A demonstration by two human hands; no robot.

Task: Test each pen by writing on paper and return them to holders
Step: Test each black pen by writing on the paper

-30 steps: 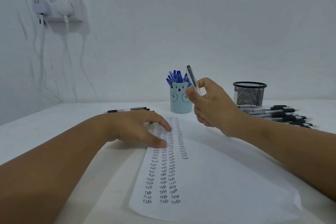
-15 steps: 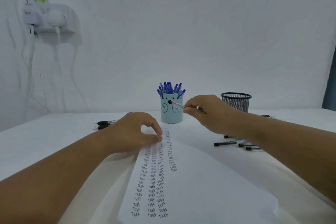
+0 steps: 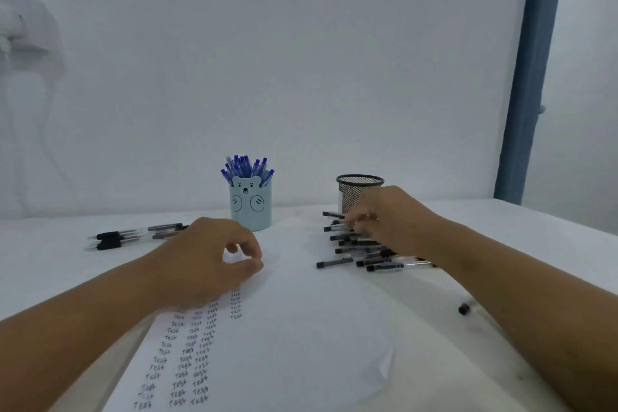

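Note:
A white sheet of paper (image 3: 301, 328) with columns of the handwritten word "Test" lies in front of me. My left hand (image 3: 214, 261) rests on its upper left part, fingers loosely curled, holding nothing. My right hand (image 3: 384, 217) is down on a pile of black pens (image 3: 361, 261) to the right of the sheet. Its fingers pinch one black pen (image 3: 332, 214) whose capped end sticks out to the left. A light-blue bear holder (image 3: 250, 207) full of blue pens (image 3: 245, 165) stands behind the paper. A black mesh holder (image 3: 359, 182) stands behind my right hand.
Several more black pens (image 3: 133, 236) lie on the table to the left of the paper. One single pen (image 3: 465, 308) lies by my right forearm. A white wall runs behind the table, with a blue post (image 3: 525, 77) at the far right.
My right hand has carried a black-capped pen from in front of the bear holder rightward and down onto the pile of black pens. My view turned right. The left hand stayed on the paper.

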